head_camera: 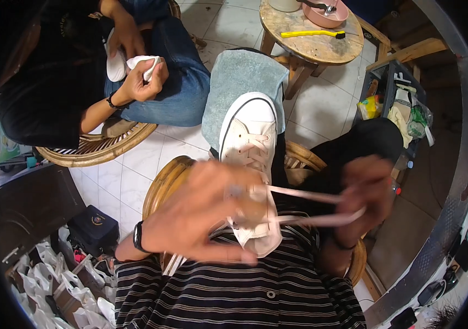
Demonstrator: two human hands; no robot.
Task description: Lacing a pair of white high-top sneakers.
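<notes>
A cream canvas sneaker point(249, 135) with a white rubber toe cap points away from me, its front part over a grey-green cloth point(242, 70). Pale pinkish laces point(254, 144) cross through its front eyelets. My left hand point(205, 205), blurred by motion, lies across the upper eyelets with its thumb near the shoe's tongue point(262, 242). To the right, my right hand point(367, 197) is closed on the lace point(304, 193), which stretches in two strands from the shoe. Blur hides the exact finger positions.
At left, another person's hand point(145, 80) holds a white cloth point(149, 66) beside a white shoe point(116, 66). A round wooden stool point(312, 47) bears a yellow-handled brush point(312, 34) and a pink bowl point(326, 16). White plastic bags point(78, 288) stand lower left; a grey crate point(394, 90) is at right.
</notes>
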